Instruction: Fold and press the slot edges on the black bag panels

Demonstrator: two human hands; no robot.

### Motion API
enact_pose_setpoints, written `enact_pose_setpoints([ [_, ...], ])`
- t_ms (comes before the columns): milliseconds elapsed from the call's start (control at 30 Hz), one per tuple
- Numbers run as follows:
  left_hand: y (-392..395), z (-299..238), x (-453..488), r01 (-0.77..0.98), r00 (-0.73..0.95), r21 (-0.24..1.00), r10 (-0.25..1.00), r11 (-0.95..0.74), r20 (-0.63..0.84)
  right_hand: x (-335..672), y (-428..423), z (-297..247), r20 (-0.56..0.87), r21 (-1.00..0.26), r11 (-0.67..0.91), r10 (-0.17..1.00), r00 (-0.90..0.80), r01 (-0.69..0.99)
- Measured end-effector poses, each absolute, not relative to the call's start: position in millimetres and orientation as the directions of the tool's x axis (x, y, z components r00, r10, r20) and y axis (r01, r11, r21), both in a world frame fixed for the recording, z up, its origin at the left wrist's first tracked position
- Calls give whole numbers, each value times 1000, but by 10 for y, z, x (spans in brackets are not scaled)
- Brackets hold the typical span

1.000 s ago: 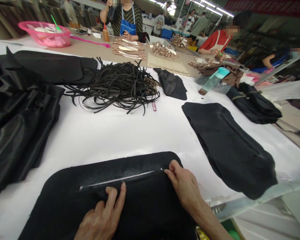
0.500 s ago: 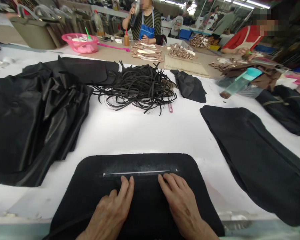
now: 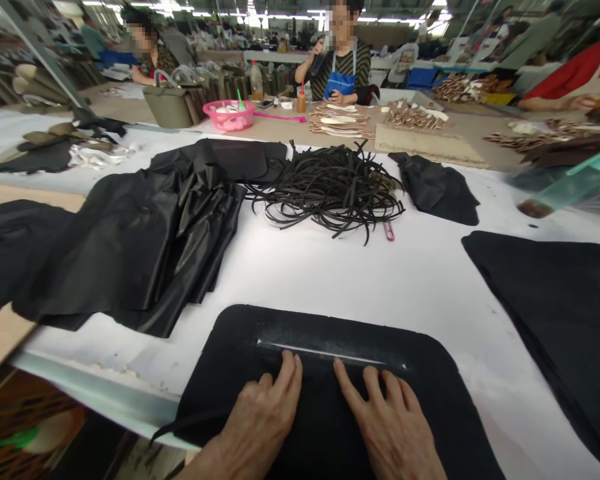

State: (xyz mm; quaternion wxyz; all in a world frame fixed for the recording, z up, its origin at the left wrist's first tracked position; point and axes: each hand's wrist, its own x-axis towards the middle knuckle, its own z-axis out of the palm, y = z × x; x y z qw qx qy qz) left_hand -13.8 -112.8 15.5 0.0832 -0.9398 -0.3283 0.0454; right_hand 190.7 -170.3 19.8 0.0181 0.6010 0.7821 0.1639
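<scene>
A black panel with rounded corners lies flat at the table's front edge. Across its upper part runs a narrow slit showing white, with a small notch at either end. My left hand rests on the panel, its fingertips just below the slit and its leading fingers stretched out. To its right, my right hand lies with spread fingers, the index tip close under the slit. Neither hand grips anything visible. A thin black strip sticks out at the left, passing partly under my left forearm.
A heap of black strips lies ahead, a pink clip beside it. Draped black sheets cover the left, and stacked black panels the right. Beyond stand a pink basket and a co-worker in a blue apron.
The view has swung left, so the scene sits further right. Both hands stay on the panel below the slit. My right hand's fingers are spread wider.
</scene>
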Motion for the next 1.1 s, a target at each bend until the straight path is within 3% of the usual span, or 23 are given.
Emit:
enact_pose_setpoints([
  [200, -1059, 185, -454, 603, 777, -156, 620, -782, -106, 2185, -1772, 46, 245, 254, 303, 898, -365, 918],
  [533, -995, 178, -877, 582, 795, -13, 573, -813, -198, 2356, -1839, -97, 191, 324, 366, 878, -439, 872],
  [867, -1035, -28, -974, 698, 707, 171, 707, -695, -10, 2276, -1782, 35, 281, 243, 335, 874, -397, 910],
  [1100, -895, -35, -1053, 613, 711, 347, 687, -710, 150, 2362, -1840, 96, 269, 139, 273, 915, -301, 952],
])
